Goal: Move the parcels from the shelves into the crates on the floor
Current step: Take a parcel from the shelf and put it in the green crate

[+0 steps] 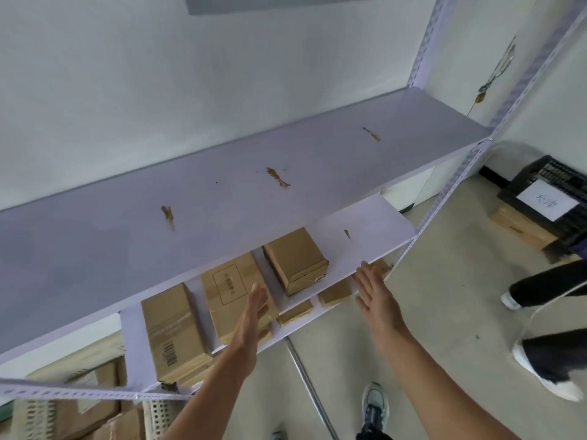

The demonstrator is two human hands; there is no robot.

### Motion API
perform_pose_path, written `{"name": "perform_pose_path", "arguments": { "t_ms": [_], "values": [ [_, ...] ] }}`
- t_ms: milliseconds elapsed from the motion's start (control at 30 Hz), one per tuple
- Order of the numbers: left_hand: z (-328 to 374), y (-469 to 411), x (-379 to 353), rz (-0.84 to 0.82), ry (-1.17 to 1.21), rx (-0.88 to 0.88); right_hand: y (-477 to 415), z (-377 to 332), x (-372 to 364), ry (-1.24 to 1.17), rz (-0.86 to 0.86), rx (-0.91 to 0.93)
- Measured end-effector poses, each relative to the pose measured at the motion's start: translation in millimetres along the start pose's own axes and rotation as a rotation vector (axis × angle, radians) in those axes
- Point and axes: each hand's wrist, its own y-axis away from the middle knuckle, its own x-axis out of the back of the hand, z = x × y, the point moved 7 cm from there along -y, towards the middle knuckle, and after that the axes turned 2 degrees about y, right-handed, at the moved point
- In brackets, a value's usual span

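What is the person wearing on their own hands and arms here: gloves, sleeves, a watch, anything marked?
Nothing that shows. The left hand and right hand are ungloved, with no rings, watch or wristband that I can make out. The left forearm and right forearm are uncovered down to the frame's bottom edge, so no sleeve is in view. No cables or markings.

Three brown cardboard boxes lie side by side on the white middle shelf (365, 223): a squat parcel (295, 260) at the right, a flat printed parcel (228, 281) in the centre and a long barcoded parcel (173, 335) at the left. Smaller parcels (335, 293) show on the shelf beneath. A black crate (554, 173) with a paper label stands on the floor to the right.
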Motion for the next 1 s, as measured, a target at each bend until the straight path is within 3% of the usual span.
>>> {"name": "perform_pose_path", "arguments": {
  "t_ms": [567,1000],
  "values": [
    [-62.5,-109.4,-73.6,0.394,0.066,0.194,-214.5,35.0,49.5,0.293,-0.327,-0.258],
    [-64.4,-275.3,-50.9,0.343,0.012,0.193,-356.6,87.2,-39.2,0.569,-0.428,-0.280]
  ]
}}
